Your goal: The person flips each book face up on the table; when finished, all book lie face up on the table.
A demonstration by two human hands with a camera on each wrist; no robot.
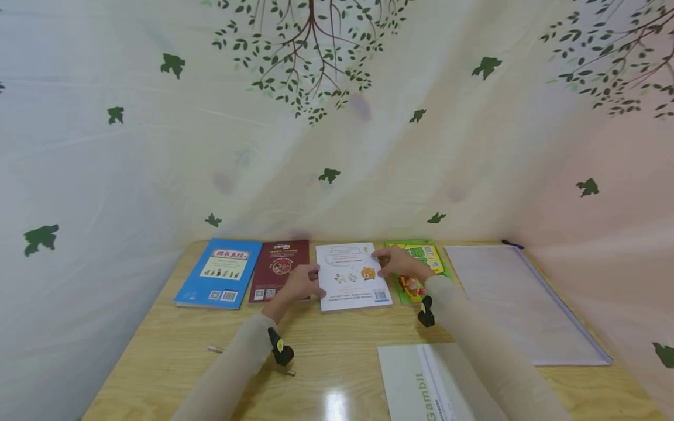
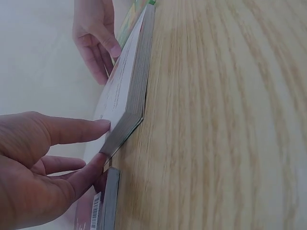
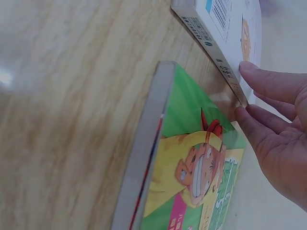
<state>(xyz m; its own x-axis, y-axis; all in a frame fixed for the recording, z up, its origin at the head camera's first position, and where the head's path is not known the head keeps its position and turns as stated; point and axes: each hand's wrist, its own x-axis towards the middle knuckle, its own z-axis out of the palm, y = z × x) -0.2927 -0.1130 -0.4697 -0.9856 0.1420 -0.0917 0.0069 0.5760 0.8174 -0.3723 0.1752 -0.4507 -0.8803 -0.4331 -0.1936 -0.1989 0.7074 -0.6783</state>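
Note:
A thick white book (image 1: pixel 347 295) with a small bear picture lies between both hands at the back of the table. My left hand (image 1: pixel 298 285) pinches its left edge, thumb on top and fingers beneath, as the left wrist view shows. On the opposite side, my right hand (image 1: pixel 402 263) grips the spine edge between thumb and fingers. In the right wrist view the book's spine (image 3: pixel 211 50) appears slightly raised over the wood. Left of it lies a maroon book (image 1: pixel 263 280), partly covered by my left hand. A green and yellow book (image 3: pixel 192 158) lies under my right forearm.
At the far left lies a blue book (image 1: pixel 200 286). A pale mesh zip pouch (image 1: pixel 505 298) spreads along the right side. Nearer me are a light-coloured book marked Gambit (image 1: pixel 402 374) and a pencil (image 1: pixel 215 349), partly hidden by my left sleeve. A printed curtain (image 1: pixel 337 146) hangs behind the table.

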